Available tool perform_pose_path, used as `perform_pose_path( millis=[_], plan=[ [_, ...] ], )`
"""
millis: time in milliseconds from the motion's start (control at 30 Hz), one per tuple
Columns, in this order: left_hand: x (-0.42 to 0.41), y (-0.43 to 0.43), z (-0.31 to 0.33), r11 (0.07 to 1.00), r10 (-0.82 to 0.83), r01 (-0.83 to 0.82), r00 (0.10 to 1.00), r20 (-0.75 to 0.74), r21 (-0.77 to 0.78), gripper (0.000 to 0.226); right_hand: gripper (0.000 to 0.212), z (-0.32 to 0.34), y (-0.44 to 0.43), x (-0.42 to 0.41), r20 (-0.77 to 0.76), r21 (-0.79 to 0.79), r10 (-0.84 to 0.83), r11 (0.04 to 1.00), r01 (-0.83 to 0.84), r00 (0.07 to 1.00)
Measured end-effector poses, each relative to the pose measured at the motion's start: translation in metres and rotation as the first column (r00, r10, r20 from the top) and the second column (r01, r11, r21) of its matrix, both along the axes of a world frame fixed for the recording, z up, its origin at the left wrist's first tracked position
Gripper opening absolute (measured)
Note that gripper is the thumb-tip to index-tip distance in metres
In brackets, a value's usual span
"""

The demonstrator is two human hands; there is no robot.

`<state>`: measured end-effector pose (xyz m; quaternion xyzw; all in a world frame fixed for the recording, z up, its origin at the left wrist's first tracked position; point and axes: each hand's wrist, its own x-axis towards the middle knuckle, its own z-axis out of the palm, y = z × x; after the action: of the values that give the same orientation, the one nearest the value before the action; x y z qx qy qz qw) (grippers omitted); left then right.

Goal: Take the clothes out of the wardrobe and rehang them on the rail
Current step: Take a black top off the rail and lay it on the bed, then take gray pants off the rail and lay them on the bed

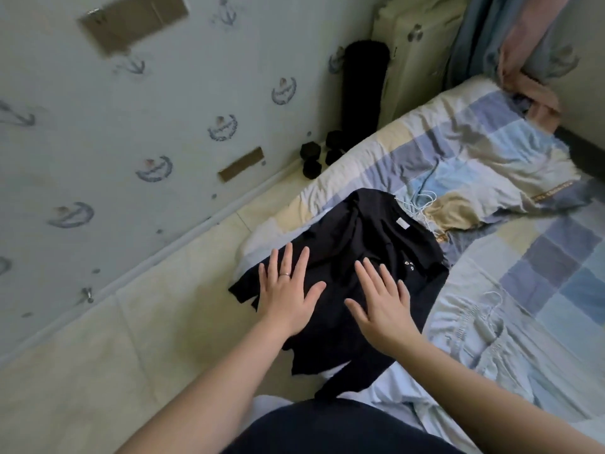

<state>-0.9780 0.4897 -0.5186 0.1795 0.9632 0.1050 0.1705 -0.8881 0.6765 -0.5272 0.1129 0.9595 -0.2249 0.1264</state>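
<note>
The black shirt [370,231] lies spread on the near corner of the bed [474,142], and its left part hangs a little over the bed's edge above the floor [163,339]. Both hands are over its lower half. The left hand [288,290] is near the left side of the shirt and the right hand [383,303] is near the middle. Each has straight, spread fingers and the palm down, and neither holds anything. I cannot tell whether the palms press the cloth or are just above it. The long axis of the shirt runs away from the person and a little to the right. The hem is the near end, below the wrists, and the collar with its small white label is the far end, beyond the fingertips. A thin white hanger [422,204] lies at the collar on the right side; whether it is already inside the neck is not clear. The right hand is nearer to the collar and to this hanger than the left hand. In my judgement the next move is a reach forward along this axis, the right hand for the hanger and the left hand for the shoulder. To the right lies a light blue garment [474,339], just beside the shirt.
</note>
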Motion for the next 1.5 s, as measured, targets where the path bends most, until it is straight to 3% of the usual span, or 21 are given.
perform_pose_path(
  millis=[300,767,1233,1500],
  plan=[
    [0.109,-0.132,0.018,0.966,0.242,-0.239,0.97,-0.016,0.099,0.074,0.072,0.028,-0.129,0.053,-0.106,0.045,0.223,0.975,-0.219,0.969],
    [0.3,-0.333,0.035,0.948,0.311,-0.304,0.947,-0.073,0.098,0.076,0.072,0.039,-0.32,0.233,-0.136,0.076,0.305,0.952,-0.297,0.943],
    [0.441,-0.379,0.067,0.894,0.438,-0.416,0.891,-0.119,0.168,0.076,0.071,0.087,-0.364,0.352,-0.172,0.181,0.459,0.884,-0.43,0.872],
    [0.52,-0.394,0.124,0.903,0.427,-0.416,0.852,-0.302,0.104,0.077,0.071,0.132,-0.372,0.421,-0.301,0.175,0.527,0.85,-0.498,0.794]
  ],
)
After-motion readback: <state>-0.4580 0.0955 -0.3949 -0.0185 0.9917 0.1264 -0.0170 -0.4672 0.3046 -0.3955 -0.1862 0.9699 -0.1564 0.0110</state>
